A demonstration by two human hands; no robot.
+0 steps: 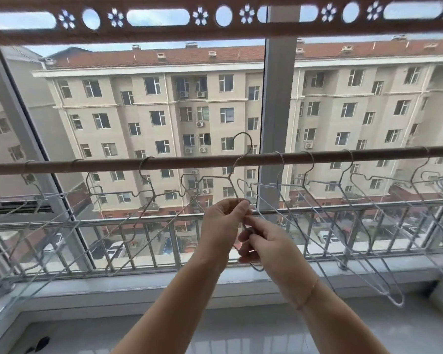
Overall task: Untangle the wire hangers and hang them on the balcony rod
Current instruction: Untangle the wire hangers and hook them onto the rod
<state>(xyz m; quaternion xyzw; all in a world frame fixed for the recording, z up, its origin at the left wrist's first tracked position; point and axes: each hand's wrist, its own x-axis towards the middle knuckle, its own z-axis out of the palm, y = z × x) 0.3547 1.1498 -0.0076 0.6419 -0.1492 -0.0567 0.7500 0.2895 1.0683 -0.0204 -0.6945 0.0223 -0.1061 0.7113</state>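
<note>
Under the rod [215,159], the left hand [221,223] and right hand [264,245] pinch one wire hanger [237,192], fingers [241,208] closed on it.

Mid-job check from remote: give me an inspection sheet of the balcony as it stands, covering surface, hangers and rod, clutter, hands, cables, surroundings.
Surface: pale tiled floor and white sill, bare where visible.
Job's things: rod runs across the window; several wire hangers already hooked on it, left and right. One hanger is off the rod, its hook raised above it; another wire seems caught with it at the hands.
Clutter: small dark object on the floor at lower left, too small to identify.
Hands: left hand and right hand both pinch wire below the rod.
Cables: nothing seen.
Surroundings: glazed window, metal railing, apartment block opposite, cars below.
</note>
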